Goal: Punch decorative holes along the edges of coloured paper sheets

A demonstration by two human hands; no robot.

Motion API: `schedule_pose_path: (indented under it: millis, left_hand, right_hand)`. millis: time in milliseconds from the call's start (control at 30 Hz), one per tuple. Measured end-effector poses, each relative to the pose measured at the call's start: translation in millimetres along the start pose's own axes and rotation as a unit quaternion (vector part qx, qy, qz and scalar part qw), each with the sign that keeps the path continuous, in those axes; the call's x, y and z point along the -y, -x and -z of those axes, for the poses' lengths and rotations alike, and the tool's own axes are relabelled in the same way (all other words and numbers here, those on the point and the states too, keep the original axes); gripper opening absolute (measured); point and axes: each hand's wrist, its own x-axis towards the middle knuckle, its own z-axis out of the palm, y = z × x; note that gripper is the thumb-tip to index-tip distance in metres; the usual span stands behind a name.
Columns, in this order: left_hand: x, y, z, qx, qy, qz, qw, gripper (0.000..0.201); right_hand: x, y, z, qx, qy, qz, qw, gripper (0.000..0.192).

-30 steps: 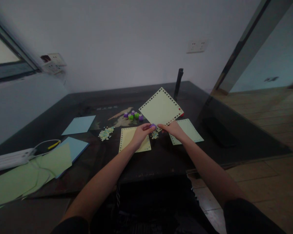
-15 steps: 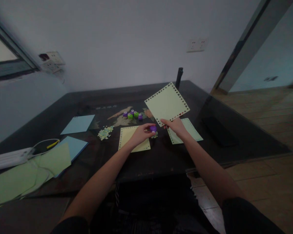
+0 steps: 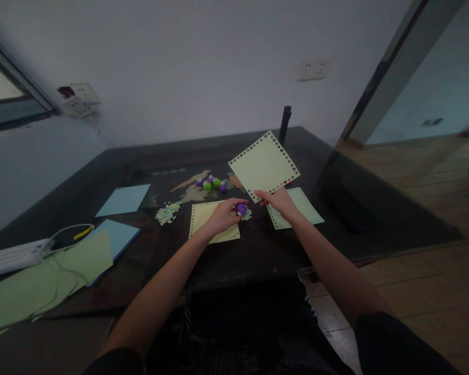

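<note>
Paper sheet (image 3: 202, 213) below left hand (image 3: 223, 214), punches (image 3: 207, 186) and scraps (image 3: 167, 214) nearby.

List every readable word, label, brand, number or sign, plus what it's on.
Chinese characters on the tabletop: second looks like "上", last like "花"; others too blurred.
Power strip: nothing legible.
Yellow strip: nothing legible.
Held sheet: punched shapes along its edges, no writing visible.

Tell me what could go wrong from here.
The punched sheet, gripped near its lowest corner by the right hand, might bend or crease there. The left hand, holding the purple punch, could brush the paper bits close by and scatter them.
</note>
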Motion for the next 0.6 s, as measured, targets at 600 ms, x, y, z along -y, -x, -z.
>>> schedule_pose_path:
  millis: [600]
  left_hand:
    - [-13, -2, -0.9, -0.055, 0.218, 0.117, 0.967, 0.037]
  right_hand:
    - [10, -3, 18, -0.042, -0.121, -0.036, 0.991, 0.035]
